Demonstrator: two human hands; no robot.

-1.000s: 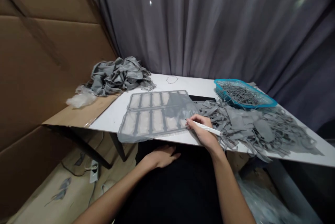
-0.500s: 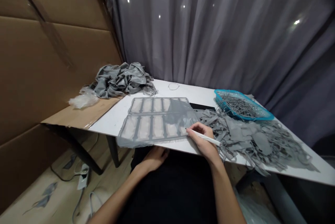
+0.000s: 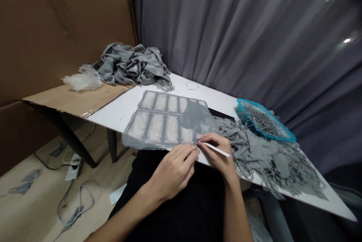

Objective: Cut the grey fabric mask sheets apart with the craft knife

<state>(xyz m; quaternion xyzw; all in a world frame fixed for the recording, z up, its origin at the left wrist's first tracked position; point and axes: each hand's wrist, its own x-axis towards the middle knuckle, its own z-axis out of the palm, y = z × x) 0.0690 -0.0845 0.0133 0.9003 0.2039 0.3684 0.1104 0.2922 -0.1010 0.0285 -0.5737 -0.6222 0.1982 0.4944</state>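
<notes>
A grey fabric sheet (image 3: 162, 113) with rows of rectangular cut-outs lies near the table's front edge. Pale rectangles show through the openings, and a thin see-through grey layer covers its right part. My right hand (image 3: 220, 150) grips a slim white pen-like tool (image 3: 216, 149), whose dark tip touches or nearly touches the sheet's lower right corner. Beside that tip is my left hand (image 3: 177, 168), at the front edge of the sheet. Its thumb and fingers are pinched together; whatever is between them is hidden.
Grey fabric scraps (image 3: 263, 151) are heaped on the right, with a blue basket (image 3: 288, 136) of thin grey strips behind. Crumpled grey fabric (image 3: 132, 64) and a clear plastic bag (image 3: 83, 79) lie back left. A cardboard wall (image 3: 85, 19) stands left. Cables (image 3: 77, 196) trail on the floor.
My left hand has risen from my lap to the sheet's front edge beside the tool tip, its fingers now pinched. My right hand keeps the tool near the same corner. The view has turned and tilted.
</notes>
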